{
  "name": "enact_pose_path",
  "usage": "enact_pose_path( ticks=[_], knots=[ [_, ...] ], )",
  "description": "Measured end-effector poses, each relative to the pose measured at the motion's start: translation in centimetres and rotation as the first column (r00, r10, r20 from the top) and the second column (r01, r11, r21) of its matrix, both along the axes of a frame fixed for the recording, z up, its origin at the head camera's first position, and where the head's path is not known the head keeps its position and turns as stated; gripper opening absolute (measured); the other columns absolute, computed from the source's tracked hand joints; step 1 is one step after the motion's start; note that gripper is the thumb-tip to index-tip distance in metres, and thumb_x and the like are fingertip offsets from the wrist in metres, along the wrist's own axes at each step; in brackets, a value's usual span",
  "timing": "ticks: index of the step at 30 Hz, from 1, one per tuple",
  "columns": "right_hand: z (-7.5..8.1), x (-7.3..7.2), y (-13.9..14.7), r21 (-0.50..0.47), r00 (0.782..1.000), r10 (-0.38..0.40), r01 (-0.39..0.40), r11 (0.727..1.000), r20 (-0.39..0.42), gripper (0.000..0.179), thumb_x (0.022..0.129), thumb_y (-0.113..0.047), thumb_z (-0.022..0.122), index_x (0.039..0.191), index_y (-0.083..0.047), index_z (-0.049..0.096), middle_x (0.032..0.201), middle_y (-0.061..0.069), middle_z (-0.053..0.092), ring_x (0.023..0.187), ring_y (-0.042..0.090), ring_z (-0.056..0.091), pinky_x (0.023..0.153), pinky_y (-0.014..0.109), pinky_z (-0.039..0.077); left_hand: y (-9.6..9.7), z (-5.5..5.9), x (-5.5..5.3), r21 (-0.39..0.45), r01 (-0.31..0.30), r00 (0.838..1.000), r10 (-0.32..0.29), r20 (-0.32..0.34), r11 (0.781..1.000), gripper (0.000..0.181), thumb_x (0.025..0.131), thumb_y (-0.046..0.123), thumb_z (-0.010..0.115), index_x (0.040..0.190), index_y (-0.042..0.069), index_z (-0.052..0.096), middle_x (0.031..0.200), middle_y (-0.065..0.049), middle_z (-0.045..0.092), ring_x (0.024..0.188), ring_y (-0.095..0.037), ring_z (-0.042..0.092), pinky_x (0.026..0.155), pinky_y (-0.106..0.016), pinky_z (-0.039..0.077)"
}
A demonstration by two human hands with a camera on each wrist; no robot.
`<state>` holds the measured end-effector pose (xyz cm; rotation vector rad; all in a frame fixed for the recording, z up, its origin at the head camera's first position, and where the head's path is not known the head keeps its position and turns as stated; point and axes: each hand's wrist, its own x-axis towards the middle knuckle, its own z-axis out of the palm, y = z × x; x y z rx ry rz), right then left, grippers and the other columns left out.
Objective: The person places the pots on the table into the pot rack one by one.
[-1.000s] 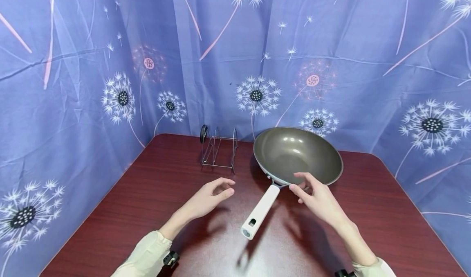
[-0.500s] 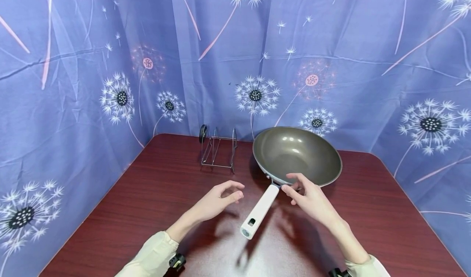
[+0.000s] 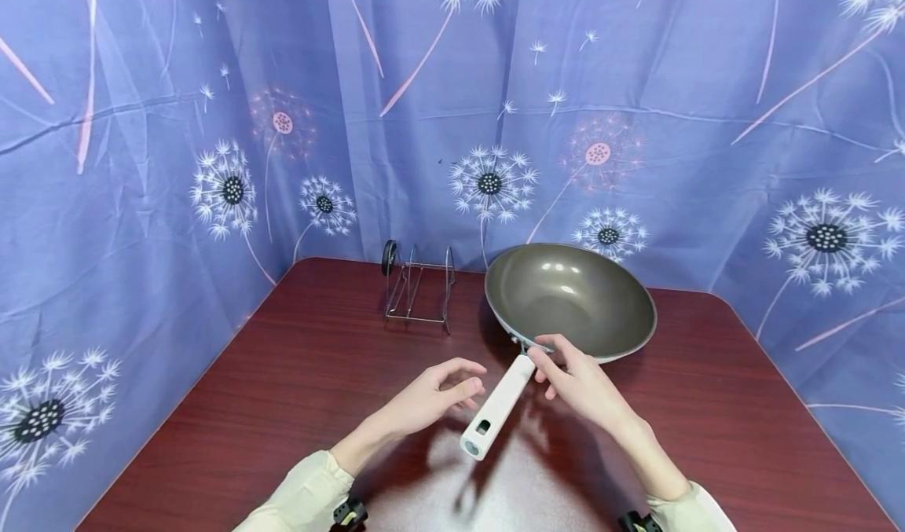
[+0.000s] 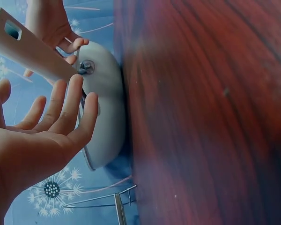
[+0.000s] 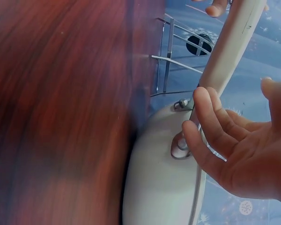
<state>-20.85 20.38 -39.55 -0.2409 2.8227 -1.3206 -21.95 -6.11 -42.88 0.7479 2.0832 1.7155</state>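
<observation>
Wearing pale sleeves and a small black device at each wrist, all on the near side of the frying pan and well short of its bowl. Holding the left hand just left of the pan's white handle, with the palm facing inward and the fingers loosely bent and apart from one another. Holding the right hand just right of the handle's junction with the pan, before the near rim, with the fingers likewise bent and apart. Being unable to tell, from the overlapping views, about any touch of the fingertips on the handle. Seeing the handle running from the pan toward the near left, between both hands, and standing clear of the dark red table, with a shadow falling beneath. Seeing the pan itself sitting on the table beyond the hands, with its dark hollow facing up and reflecting lights. Seeing a wire rack standing near the pan, to its left, and carrying a black round piece at the end away from the pan. Finding a blue curtain with printed dandelions hanging behind the pan and to both sides.
</observation>
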Motion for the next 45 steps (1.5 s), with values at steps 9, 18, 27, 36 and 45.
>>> enact_pose_path(
  ticks=[9,18,27,36,45],
  knots=[
    [-0.2,-0.2,-0.7,-0.034,0.998,-0.027,0.029,0.999,0.063,0.061,0.093,-0.062,0.054,0.137,-0.019,0.050,0.089,0.011,0.070,0.070,0.023,0.068,0.062,0.031,0.056,0.8,0.2,0.4,0.066,0.009,0.993,-0.017,0.121,0.998,0.044,0.101,0.034,0.055,0.136,0.007,0.053,0.117,-0.017,0.068,0.091,-0.017,0.070,0.084,-0.038,0.060],
    [-0.8,-0.6,-1.6,0.030,0.996,-0.044,0.042,0.999,0.083,0.063,0.094,-0.061,0.054,0.139,-0.018,0.050,0.081,0.004,0.069,0.062,0.018,0.065,0.063,0.026,0.052,2.1,0.2,1.6,0.124,0.036,0.968,-0.066,0.242,0.992,0.051,0.101,0.028,0.057,0.143,0.005,0.041,0.120,-0.012,0.061,0.093,-0.016,0.067,0.079,-0.029,0.057],
    [-1.4,-0.7,-2.0,-0.006,0.993,0.015,-0.015,1.000,0.118,0.050,0.098,-0.049,0.055,0.132,-0.012,0.054,0.075,0.006,0.066,0.056,0.022,0.063,0.060,0.031,0.054,3.3,-0.3,2.4,0.304,0.041,0.906,-0.164,0.389,0.952,0.059,0.097,0.021,0.061,0.148,0.014,0.032,0.120,-0.018,0.066,0.082,-0.019,0.073,0.072,-0.032,0.060],
    [-1.5,-0.6,-2.5,-0.032,0.991,0.016,-0.012,0.999,0.134,0.038,0.099,-0.043,0.056,0.118,-0.010,0.058,0.074,0.010,0.065,0.055,0.023,0.062,0.056,0.035,0.056,4.0,-0.7,2.8,0.351,0.008,0.874,-0.177,0.452,0.936,0.064,0.094,0.013,0.062,0.148,0.012,0.027,0.119,-0.023,0.067,0.078,-0.019,0.073,0.070,-0.031,0.060],
    [-2.0,-0.3,-2.9,-0.021,0.991,-0.029,0.032,0.999,0.133,0.056,0.094,-0.054,0.059,0.120,-0.005,0.056,0.072,0.008,0.066,0.049,0.024,0.062,0.049,0.037,0.055,4.4,-1.2,3.6,0.355,-0.019,0.867,-0.161,0.472,0.935,0.072,0.087,0.004,0.057,0.150,0.012,0.021,0.118,-0.025,0.064,0.080,-0.021,0.073,0.073,-0.038,0.062]
  ],
)
